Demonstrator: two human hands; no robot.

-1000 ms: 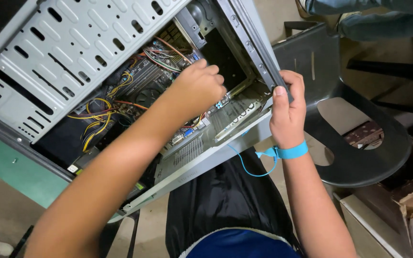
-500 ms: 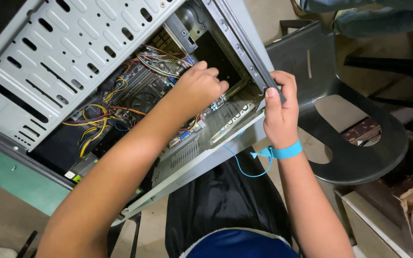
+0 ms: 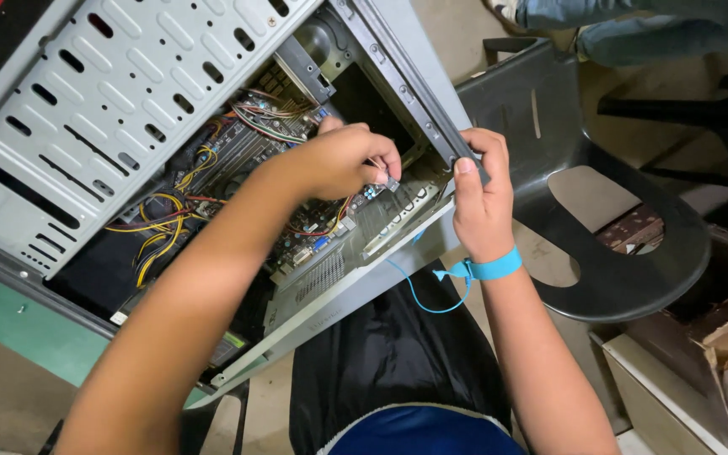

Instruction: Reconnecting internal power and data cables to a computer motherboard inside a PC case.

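Left hand (image 3: 343,160): lifted from the computer case (image 3: 128,109) interior, now pinching a small part, possibly a screw. Right hand (image 3: 482,198): still gripping the case's frame edge.

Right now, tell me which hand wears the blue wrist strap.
The right hand, gripping the computer case edge; the left hand, inside among the wires, has a bare wrist.

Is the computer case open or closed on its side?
Open: the computer case has no side panel, exposing wires and the left hand inside.
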